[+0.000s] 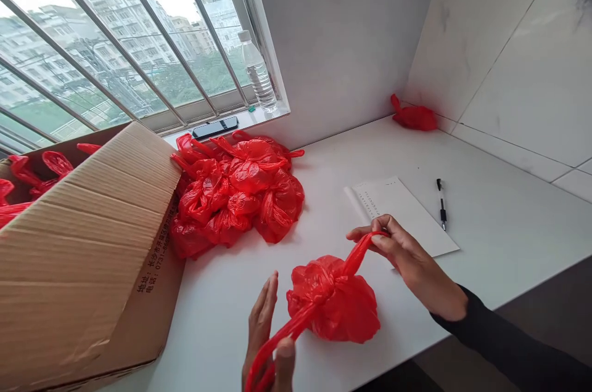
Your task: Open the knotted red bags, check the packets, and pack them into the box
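Pinching one handle (357, 256) of a red plastic bag (346, 312), right hand (409, 259); left hand (259, 330) gapes round another; table edge (407, 352) close, roomier behind.

Head-worn view, facing forward and down, seemingly close above tabletop (490, 213)

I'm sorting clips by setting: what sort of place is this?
Probably a plain indoor room, perhaps on an upper floor: a white table stands against a tiled wall, and a barred window overlooks multi-storey buildings.
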The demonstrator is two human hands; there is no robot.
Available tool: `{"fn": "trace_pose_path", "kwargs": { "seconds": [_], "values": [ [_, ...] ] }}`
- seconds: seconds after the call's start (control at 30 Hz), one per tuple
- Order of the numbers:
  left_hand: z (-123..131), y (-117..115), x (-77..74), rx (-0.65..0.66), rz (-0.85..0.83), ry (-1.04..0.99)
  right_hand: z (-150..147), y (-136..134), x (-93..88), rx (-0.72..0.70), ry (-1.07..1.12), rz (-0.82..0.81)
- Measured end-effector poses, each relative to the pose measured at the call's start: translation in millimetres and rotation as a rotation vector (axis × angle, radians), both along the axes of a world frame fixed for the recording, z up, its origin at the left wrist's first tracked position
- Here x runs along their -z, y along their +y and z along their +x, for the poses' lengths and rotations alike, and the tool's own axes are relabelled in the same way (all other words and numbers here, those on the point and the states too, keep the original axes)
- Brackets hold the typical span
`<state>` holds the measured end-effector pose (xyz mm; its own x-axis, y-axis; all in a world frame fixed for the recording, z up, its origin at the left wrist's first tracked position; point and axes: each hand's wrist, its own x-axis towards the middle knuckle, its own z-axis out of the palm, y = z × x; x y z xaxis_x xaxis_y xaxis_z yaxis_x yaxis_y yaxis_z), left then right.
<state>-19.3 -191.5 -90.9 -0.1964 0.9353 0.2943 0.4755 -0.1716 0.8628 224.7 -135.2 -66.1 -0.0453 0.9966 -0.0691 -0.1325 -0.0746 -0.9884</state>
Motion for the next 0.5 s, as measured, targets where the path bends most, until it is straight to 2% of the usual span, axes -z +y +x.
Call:
{"fn": "trace_pose_path", "kwargs": {
  "seconds": [0.1, 0.2, 0.37, 0.5],
  "values": [
    [21, 15, 11.2, 0.122, 0.036, 0.046, -19, -3, -3.5, 0.012, 0.227, -0.030],
    [33, 23, 16.3, 0.162, 0.028, 0.061, -32, -4, -2.8, 0.001, 0.468, -0.117],
    [22, 23, 19.2, 0.041, 0.024, 0.122, -35, 0, 5.4, -0.037, 0.721, -0.193],
    [7, 20, 18.6, -0.032, 0.082, 0.243, -29, 4, 9.3, -0.032, 0.697, -0.190]
  ]
}}
